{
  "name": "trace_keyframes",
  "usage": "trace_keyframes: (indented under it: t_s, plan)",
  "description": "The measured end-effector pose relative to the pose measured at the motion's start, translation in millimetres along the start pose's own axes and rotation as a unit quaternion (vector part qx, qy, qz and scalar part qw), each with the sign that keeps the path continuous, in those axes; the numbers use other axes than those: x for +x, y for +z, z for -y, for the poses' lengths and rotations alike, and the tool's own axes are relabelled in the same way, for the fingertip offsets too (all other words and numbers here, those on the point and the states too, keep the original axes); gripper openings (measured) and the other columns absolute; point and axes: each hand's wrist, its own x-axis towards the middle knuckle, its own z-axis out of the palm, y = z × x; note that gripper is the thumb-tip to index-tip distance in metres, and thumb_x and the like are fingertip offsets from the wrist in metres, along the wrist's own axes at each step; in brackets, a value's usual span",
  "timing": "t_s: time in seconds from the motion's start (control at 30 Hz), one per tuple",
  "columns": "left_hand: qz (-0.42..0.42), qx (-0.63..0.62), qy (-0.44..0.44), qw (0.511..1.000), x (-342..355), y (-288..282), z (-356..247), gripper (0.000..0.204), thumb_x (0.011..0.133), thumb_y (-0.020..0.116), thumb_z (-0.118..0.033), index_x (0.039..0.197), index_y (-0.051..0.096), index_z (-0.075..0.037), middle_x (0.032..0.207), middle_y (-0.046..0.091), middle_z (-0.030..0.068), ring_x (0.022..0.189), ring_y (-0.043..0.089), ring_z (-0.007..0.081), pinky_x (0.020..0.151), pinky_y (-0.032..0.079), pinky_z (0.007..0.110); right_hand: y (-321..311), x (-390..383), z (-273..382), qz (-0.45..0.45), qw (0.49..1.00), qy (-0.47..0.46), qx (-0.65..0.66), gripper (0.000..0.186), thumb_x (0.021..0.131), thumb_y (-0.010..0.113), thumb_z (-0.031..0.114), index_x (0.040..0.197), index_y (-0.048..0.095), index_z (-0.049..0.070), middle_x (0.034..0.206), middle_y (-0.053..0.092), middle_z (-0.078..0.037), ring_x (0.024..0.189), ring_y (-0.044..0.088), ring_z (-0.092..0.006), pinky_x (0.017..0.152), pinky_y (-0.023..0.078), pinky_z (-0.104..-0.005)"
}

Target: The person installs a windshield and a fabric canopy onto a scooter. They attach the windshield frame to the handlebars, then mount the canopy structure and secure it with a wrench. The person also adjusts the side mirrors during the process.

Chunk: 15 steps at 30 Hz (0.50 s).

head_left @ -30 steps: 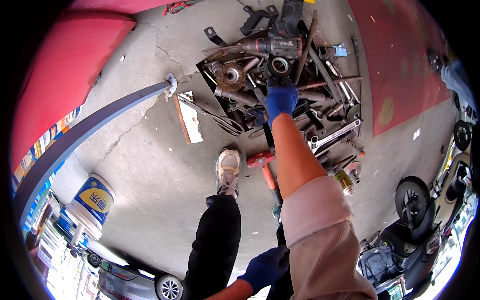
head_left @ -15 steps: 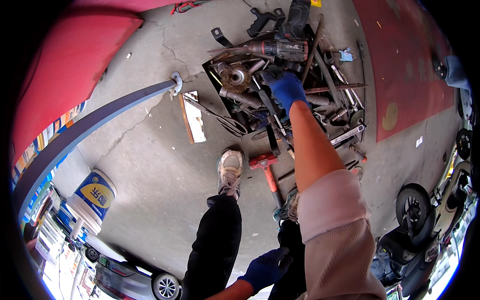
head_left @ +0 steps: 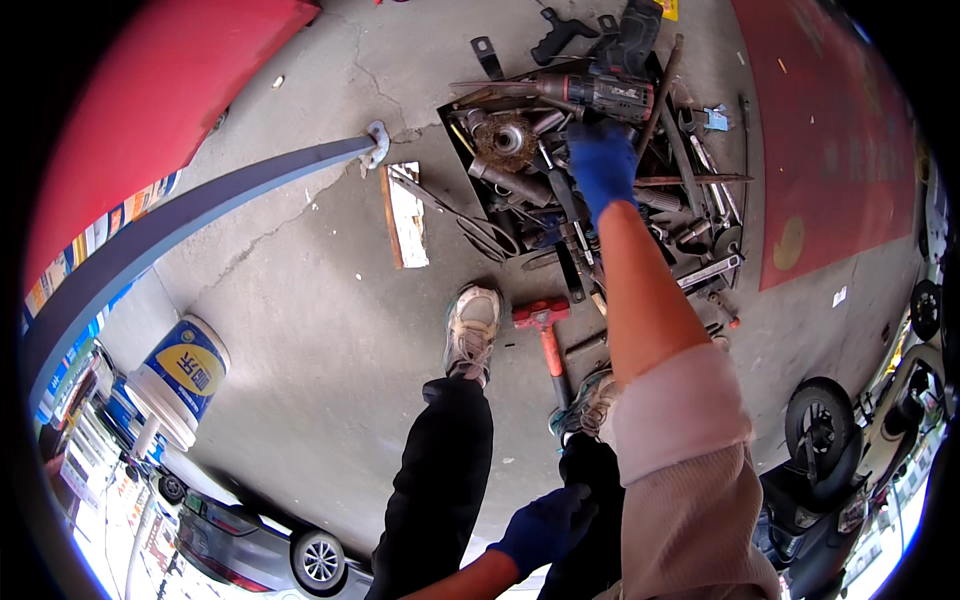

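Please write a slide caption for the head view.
Blue-gloved right hand at a tool pile, beside a power drill; left hand near one leg.

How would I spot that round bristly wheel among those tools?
On the concrete floor, find the tool pile under the gloved right hand. At the pile's left, below the power drill, lies the bristly wheel: a metal hub ringed with brown bristles, while its neighbours are mostly bare metal.

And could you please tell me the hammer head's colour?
The hammer head is red, clearest in the head view.
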Motion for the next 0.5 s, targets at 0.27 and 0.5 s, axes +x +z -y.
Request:
trace_keyframes:
  t_s: [0.27,0.5]
  plan:
    - [-0.012,0.068,0.023,0.997,3,4,18,0.035,0.09,0.059,-0.033,0.112,0.06,-0.005,0.102,0.066,0.0156,0.092,0.064,0.032,0.078,0.052,0.038,-150,-38,65,0.103,0.843,0.07,0.524,0.021,0.093,0.06,0.031,0.091,0.06,0.01,0.06,0.054,0.001,0.05,0.053,-0.0103,0.047,0.043,-0.0242]
    - [0.079,0.165,0.023,0.983,-31,-29,-2,0.026,0.088,0.059,-0.026,0.107,0.06,-0.008,0.092,0.068,0.0144,0.087,0.067,0.0278,0.073,0.052,0.038,-221,-247,118,0.054,0.905,-0.046,0.419,0.014,0.093,0.052,0.02,0.101,0.056,0.009,0.082,0.055,-0.006,0.077,0.057,-0.0201,0.066,0.046,-0.0341]
